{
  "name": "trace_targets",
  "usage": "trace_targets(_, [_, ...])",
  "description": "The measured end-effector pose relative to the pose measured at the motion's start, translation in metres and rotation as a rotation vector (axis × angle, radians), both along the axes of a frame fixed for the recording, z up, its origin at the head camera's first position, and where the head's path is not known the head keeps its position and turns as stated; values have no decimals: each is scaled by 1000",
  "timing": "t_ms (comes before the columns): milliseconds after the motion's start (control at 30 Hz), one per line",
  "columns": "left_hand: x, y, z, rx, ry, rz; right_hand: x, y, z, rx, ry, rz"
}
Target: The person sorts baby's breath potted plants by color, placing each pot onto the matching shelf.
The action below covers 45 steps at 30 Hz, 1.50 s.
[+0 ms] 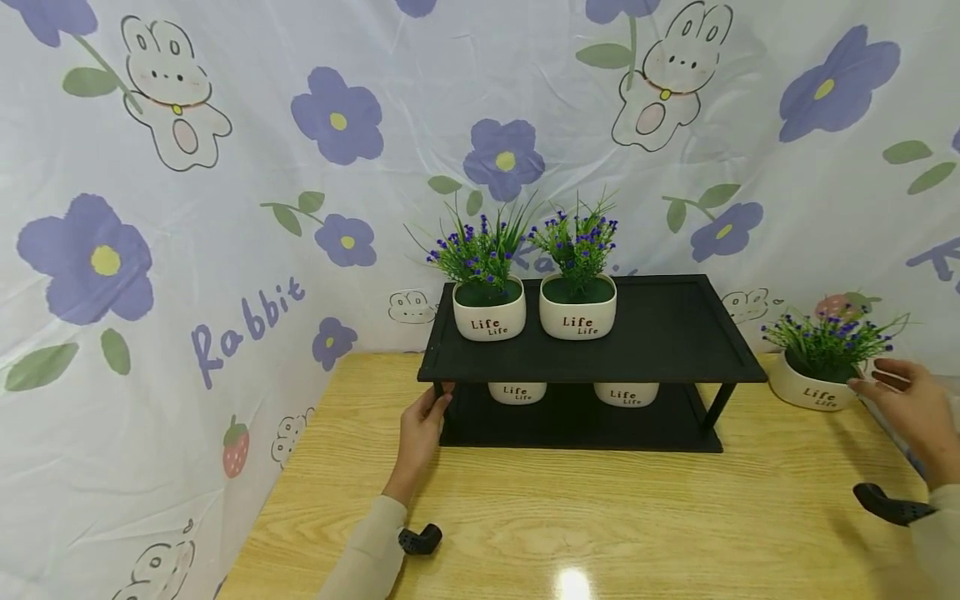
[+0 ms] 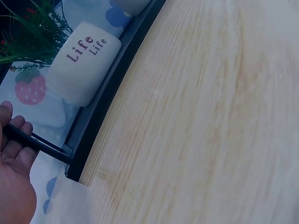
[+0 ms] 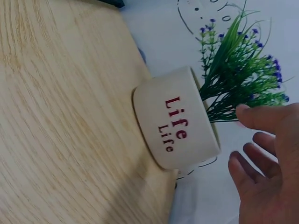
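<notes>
A black two-tier shelf (image 1: 667, 329) stands on the wooden table. My left hand (image 1: 422, 429) grips its front left post (image 2: 49, 150), with the fingers curled round it in the left wrist view. At the table's right side stands a white flowerpot (image 1: 806, 390) lettered "Life", with purple flowers and grass. My right hand (image 1: 911, 408) is at this pot's right side, thumb and fingers spread near the rim. In the right wrist view the thumb is beside the stems; whether it touches them I cannot tell.
Two similar flowerpots, a left one (image 1: 489, 312) and a right one (image 1: 577, 310), sit on the upper tier. Two more pots, one left (image 1: 517, 392) and one right (image 1: 626, 394), stand on the lower tier, their plants hidden from above. A rabbit-print cloth (image 1: 247, 208) hangs behind the table (image 1: 525, 517).
</notes>
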<state>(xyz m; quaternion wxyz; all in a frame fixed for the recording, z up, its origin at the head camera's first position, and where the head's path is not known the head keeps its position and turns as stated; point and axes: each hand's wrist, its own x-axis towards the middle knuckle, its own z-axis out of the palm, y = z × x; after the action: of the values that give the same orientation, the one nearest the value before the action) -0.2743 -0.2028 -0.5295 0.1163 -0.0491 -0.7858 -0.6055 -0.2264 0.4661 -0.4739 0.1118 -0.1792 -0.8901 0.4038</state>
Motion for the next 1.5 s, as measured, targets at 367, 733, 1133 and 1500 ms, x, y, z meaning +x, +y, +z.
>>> trace_targets(367, [-1,1,1,14,-4,-8,-14,12,-21,-117,-79,138])
trace_targets(733, [-3,2,-1,18,11,-13,-19,9,-28,-172,-130,125])
trace_targets(1133, [2,1,9,-30,7,-33,-21,6,-30,-66,-244,27])
trace_targets(1500, [15,3,32,-15,-8,-78,-16,1,-44,-236,-220,38])
